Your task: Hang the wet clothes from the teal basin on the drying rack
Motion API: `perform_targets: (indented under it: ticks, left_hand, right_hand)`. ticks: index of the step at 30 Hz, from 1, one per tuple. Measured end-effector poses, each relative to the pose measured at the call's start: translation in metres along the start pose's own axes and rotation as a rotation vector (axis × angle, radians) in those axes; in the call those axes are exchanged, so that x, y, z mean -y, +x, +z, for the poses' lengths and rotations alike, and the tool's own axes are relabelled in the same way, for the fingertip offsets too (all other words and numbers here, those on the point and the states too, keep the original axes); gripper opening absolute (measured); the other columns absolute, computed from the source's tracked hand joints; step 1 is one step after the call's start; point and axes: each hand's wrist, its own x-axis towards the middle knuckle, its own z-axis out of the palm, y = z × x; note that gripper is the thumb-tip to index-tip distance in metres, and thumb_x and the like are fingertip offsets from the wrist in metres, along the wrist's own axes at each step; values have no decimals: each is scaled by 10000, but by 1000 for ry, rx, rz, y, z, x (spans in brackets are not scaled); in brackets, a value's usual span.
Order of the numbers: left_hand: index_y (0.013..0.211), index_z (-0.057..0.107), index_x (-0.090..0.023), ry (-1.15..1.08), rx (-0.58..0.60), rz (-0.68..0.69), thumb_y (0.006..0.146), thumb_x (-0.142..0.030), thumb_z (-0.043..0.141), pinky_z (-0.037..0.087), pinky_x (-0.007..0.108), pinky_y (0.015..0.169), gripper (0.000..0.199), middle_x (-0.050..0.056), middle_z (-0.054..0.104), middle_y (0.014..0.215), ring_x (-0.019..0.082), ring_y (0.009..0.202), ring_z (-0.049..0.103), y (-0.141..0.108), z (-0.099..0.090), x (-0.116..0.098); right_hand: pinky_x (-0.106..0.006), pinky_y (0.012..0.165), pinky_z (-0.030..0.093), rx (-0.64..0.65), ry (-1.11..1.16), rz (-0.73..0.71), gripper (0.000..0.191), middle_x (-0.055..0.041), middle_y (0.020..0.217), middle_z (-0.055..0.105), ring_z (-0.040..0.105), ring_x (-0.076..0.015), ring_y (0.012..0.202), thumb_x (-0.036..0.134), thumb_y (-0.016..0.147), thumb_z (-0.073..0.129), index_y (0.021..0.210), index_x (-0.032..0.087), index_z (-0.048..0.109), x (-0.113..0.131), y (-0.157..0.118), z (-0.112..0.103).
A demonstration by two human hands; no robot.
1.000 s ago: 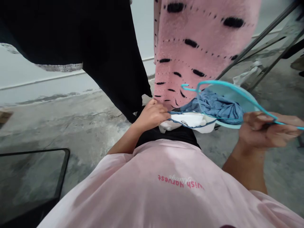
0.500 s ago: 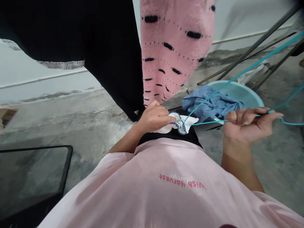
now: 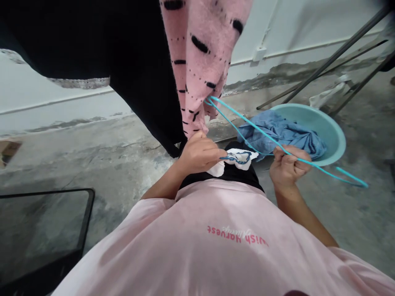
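Note:
My left hand (image 3: 200, 154) is closed, pinching a small white cloth piece with blue edging (image 3: 239, 158), its exact kind unclear. The free end sticks out to the right of my fingers. In my closed right hand (image 3: 290, 166) is a turquoise wire clothes hanger (image 3: 257, 130). One narrow end of the hanger reaches up and left against the hanging pink fluffy fabric with black dashes (image 3: 202, 61); its other end points down to the right. Hanger and white cloth are apart. The pink fabric's lower tip hangs just behind my left hand.
Black clothing (image 3: 138, 82) hangs at upper left. A light turquoise basin (image 3: 338, 146) holds blue cloth (image 3: 286, 131) on the concrete floor, right of centre. Grey metal rack legs (image 3: 327, 61) slant behind it. A black-framed object (image 3: 88, 213) stands at lower left.
The hanger has swung from the right side across to the left, leaving the white cloth and meeting the pink fabric, which is now bunched leftward. My right hand has moved left; my left hand stays.

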Motion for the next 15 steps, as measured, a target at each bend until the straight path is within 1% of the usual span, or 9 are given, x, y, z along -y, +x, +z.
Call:
perform_targets:
  ticks: [1,2,5,8,10,13,15]
  left_hand:
    - [866,660,-217,0,7,-4,1010,-321,450,277,318,638,275,-52,558,557,86,507,443,0,-1,0]
    - [867,661,-217,0,14,-5,1011,-323,448,276,318,638,277,-52,556,556,86,507,444,0,-1,-1]
    - [860,661,-218,-14,24,8,1007,-335,462,266,323,633,274,-57,538,540,89,504,429,0,0,-3]
    - [843,653,-215,-46,25,33,1004,-328,468,262,323,635,271,-59,527,539,93,509,420,1,3,-5]
    - [843,650,-218,-45,26,41,1009,-323,457,259,320,634,276,-58,530,546,94,513,419,2,5,-7]
    - [847,654,-222,-19,39,40,1014,-324,448,258,318,635,284,-57,533,548,94,514,422,2,5,-8]
    - [841,660,-223,-1,43,32,1014,-328,447,260,322,635,294,-58,522,534,94,508,419,1,4,-6]
  right_hand:
    - [-261,520,356,5,-37,-22,446,10,529,476,439,-90,486,503,864,665,609,148,576,-1,0,-2]
    - [-259,519,356,-7,-32,-10,432,11,529,475,439,-90,487,494,867,664,622,149,581,0,2,-4]
    - [-235,487,332,-88,118,120,350,49,501,433,370,-79,453,502,852,688,748,185,583,11,13,-2]
    - [-201,453,267,-119,271,234,396,88,449,332,249,-62,417,563,833,692,803,204,527,27,26,5]
    - [-194,446,254,-117,333,295,405,96,437,305,219,-59,410,568,841,683,812,202,511,33,30,10]
    - [-196,451,271,-97,383,345,391,91,450,328,242,-60,414,537,829,712,804,199,518,29,24,14]
    - [-197,455,287,-39,330,311,346,79,472,351,273,-67,427,528,861,675,815,208,552,19,15,12]
